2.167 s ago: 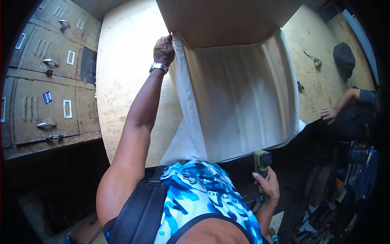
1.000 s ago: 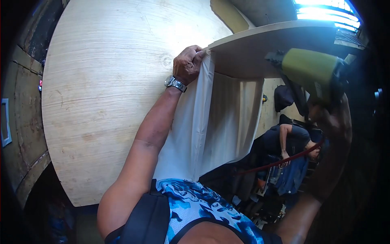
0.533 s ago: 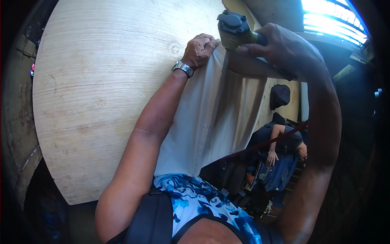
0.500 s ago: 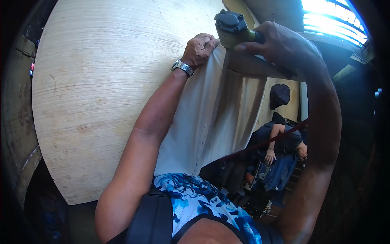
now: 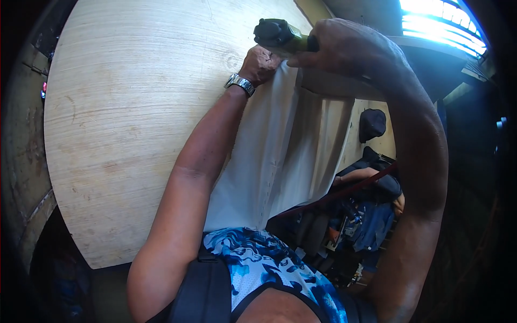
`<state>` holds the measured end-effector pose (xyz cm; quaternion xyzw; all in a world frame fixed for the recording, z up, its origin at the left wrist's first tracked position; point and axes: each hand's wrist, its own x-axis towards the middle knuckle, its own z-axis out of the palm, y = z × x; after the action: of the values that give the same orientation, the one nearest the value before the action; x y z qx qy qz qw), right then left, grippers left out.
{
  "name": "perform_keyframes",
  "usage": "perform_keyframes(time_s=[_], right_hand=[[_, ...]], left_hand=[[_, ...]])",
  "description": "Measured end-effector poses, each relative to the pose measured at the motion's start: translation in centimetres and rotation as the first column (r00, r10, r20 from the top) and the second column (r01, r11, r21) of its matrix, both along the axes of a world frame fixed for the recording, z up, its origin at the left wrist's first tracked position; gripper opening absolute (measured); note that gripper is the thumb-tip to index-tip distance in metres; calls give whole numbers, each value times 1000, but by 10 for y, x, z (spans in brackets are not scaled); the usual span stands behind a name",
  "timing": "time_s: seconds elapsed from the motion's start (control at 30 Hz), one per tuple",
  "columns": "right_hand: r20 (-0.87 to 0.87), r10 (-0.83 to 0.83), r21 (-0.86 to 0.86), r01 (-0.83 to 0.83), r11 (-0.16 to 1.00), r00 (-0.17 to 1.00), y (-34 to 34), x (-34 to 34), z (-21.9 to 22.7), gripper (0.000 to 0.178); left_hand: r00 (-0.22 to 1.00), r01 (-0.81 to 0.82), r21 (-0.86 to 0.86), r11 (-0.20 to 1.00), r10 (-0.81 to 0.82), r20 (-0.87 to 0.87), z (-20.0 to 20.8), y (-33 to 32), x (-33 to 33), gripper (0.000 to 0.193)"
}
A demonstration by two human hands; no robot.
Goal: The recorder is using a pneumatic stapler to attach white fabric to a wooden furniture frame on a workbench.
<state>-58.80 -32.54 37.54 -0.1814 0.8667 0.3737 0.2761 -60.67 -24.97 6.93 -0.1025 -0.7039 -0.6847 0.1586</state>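
Leftward moved the power tool (image 5: 281,35), clasped in the right hand (image 5: 343,46).
The left hand (image 5: 260,64) pinched the pale cloth (image 5: 257,153) beside the plywood (image 5: 124,134); good work likely needed cloth taut, fingertips clear.

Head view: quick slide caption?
Left hand at the top edge of pale fabric, right hand holding a dark-headed tool nearby.

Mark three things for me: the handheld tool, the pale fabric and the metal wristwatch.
Handheld tool (image 5: 277,34): head view, on its black head.
Pale fabric (image 5: 259,142): head view, on its surface left of the long fold.
Metal wristwatch (image 5: 242,84): head view, on its silver band.
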Motion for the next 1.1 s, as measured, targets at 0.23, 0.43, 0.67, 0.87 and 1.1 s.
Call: perform_keyframes(time_s=[0.23, 0.43, 0.67, 0.87, 1.1], right_hand=[[-46, -22, -273, 9, 962, 999, 56, 18, 98, 64], [-51, -290, -342, 256, 904, 956, 103, 51, 164, 57], [254, -387, -550, 462, 695, 886, 237, 193, 134, 55], [525, -731, -453, 870, 194, 436, 385, 412, 20, 63], [542, -811, -267, 871, -413, -219, 482, 634, -137, 53]], left_hand=[[979, 70, 282, 957, -121, 167, 34, -30, 21, 55], [946, 70, 23, 997, -74, 314, 79, -34, 36, 53], [804, -588, -113, 801, 594, 30, 70, -41, 86, 19], [960, 26, -357, 934, -122, -250, 181, 62, 158, 25], [770, 411, -730, 546, -637, -43, 180, 238, 208, 49]])
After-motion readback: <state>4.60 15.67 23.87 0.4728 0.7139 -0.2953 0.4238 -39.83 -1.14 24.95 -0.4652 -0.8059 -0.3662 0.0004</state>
